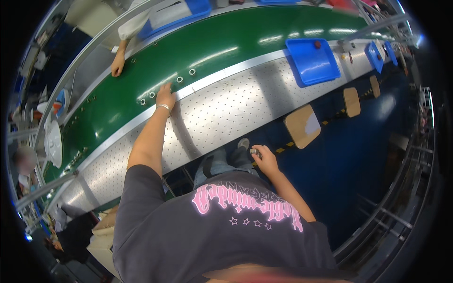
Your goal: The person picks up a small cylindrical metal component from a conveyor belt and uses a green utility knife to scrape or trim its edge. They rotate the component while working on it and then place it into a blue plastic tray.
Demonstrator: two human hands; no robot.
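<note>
My left hand reaches over the near edge of the green conveyor belt, fingers bent down and close together. What lies under its fingertips is hidden. Just right of it on the belt is a small metal ring, with another ring further right. To its left lie two more pale rings, one nearer the hand and one beyond. Low in front of my body, past the metal ledge, my right hand is closed around small metal rings, which show between thumb and fingers.
A perforated metal ledge runs along the belt's near side. On it at right stands a blue tray with a dark red object inside. Wooden stools line the aisle. Across the belt, another person's hand rests by small rings.
</note>
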